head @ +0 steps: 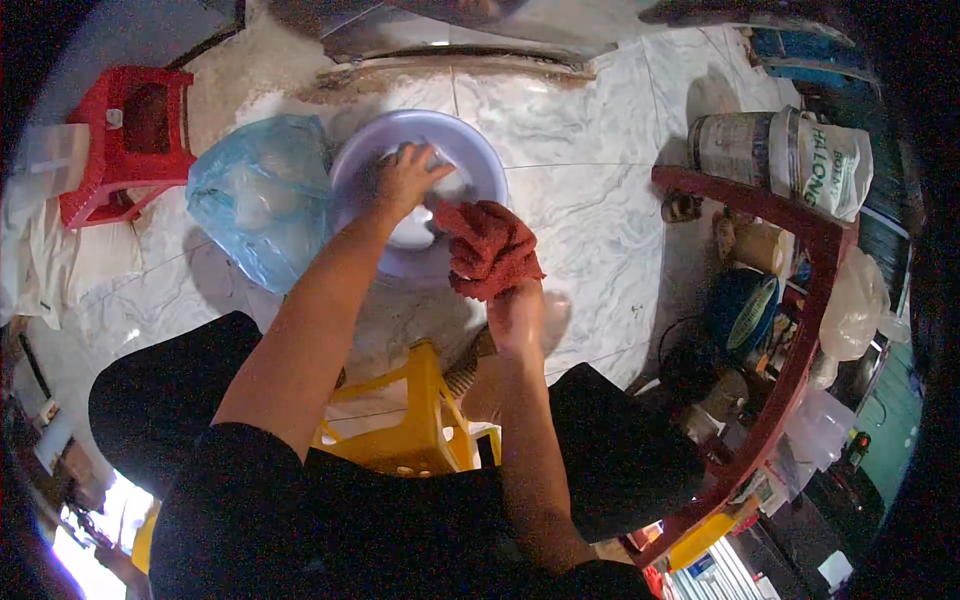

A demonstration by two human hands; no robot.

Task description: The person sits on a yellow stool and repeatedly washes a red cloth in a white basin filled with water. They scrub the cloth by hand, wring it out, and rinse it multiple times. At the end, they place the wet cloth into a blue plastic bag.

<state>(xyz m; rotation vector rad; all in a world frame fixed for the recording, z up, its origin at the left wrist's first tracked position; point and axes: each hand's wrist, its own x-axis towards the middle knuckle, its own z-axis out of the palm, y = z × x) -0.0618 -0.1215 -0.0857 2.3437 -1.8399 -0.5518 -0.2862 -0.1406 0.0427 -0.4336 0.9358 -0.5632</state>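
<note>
A pale purple plastic basin [491, 161] stands on the marble-look floor, with white rounded items [412, 229] inside. My left hand [412, 176] reaches into the basin, fingers spread over a shiny, pale object [442, 169]; whether it grips that object is unclear. A dark reddish-brown cloth [491, 251] is bunched around my right hand [517, 304] at the basin's near right rim, hiding most of the fingers. Left of the basin, close against it, lies a translucent blue plastic bag [255, 195] with pale rounded things showing through.
A red plastic stool [161, 169] stands at the left. Below my arms is a yellow plastic stool [405, 427]. A dark red frame [814, 330] with clutter under it runs along the right, beside a bucket [739, 146] and a white printed bag [832, 165].
</note>
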